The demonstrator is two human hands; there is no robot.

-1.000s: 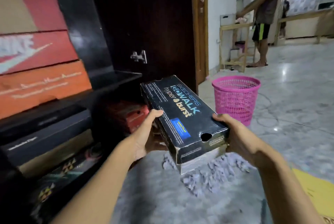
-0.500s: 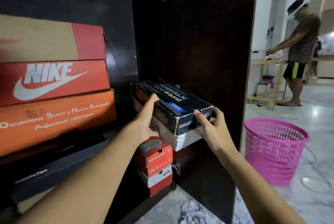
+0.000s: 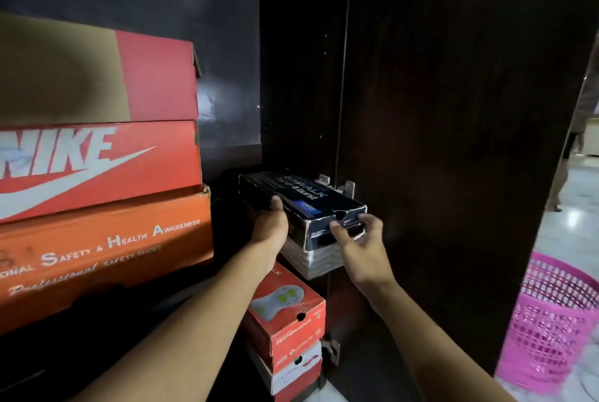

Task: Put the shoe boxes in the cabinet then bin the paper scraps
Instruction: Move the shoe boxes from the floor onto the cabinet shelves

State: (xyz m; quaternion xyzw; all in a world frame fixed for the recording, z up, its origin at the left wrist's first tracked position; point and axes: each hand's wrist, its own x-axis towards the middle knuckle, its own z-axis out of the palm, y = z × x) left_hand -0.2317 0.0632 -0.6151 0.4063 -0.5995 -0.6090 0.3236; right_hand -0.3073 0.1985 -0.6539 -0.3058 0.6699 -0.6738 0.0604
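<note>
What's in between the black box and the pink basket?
The open dark cabinet door stands between the black box and the pink basket, as the head view shows.

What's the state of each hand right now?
Left hand: grips the left side of the black shoe box, thumb on the lid.
Right hand: grips the near end of the same box, thumb and fingers curled on it.

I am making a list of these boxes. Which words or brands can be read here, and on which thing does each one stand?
"NIKE": red box at left.
"SAFETY & HEALTH AWARENESS": orange box beneath it; the script line below is blurred.
"WALK hyper burst": lid of the black box; its end label is too blurred to read.
"PERFORMANCE": small red box below the black one.
</note>
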